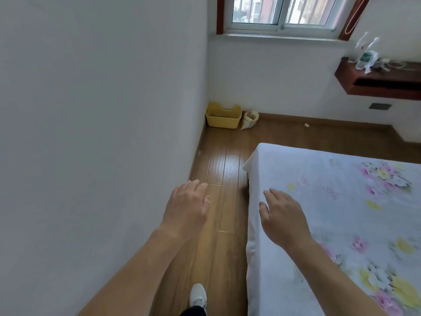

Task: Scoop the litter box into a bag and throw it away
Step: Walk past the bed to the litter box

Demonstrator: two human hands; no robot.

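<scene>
Where the plain white wall fills the left side, a bed under a pale floral sheet takes the right, with a strip of brown wooden plank floor between them. A white-framed window sits above the far corner. Both bare hands are stretched forward, the left hand over the floor and the right hand over the bed's edge; each grip is wide, fingers loose, holding nothing. The yellow plastic litter box stands in the far corner under the window, well apart from the hands, with a small pale open bag just beside it.
</scene>
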